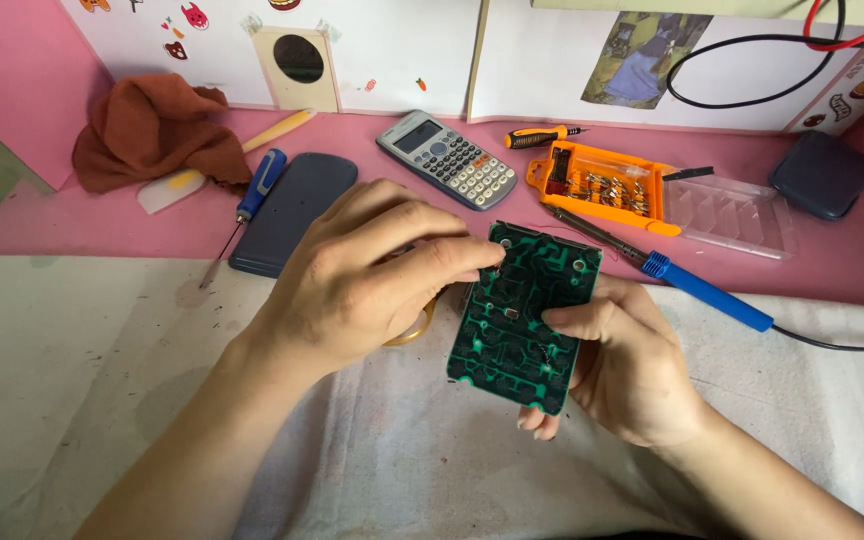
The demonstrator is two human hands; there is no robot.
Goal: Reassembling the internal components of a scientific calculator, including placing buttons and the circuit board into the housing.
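Observation:
A green circuit board [522,315] with black traces is held upright over the white cloth [102,400]. My right hand [627,370] grips its right edge from behind, thumb laid across the front. My left hand [362,275] reaches in from the left, its index fingertip touching the board's upper left edge. A yellowish ring-shaped thing [414,328] peeks out under my left hand; whether that hand holds it is hidden.
On the pink desk lie a grey calculator [447,160], a dark calculator back cover [294,210], a blue-handled screwdriver [252,195], an orange bit case [602,185] with clear lid [732,215], a blue soldering iron [697,288], a brown rag [157,130] and a dark pouch [822,172].

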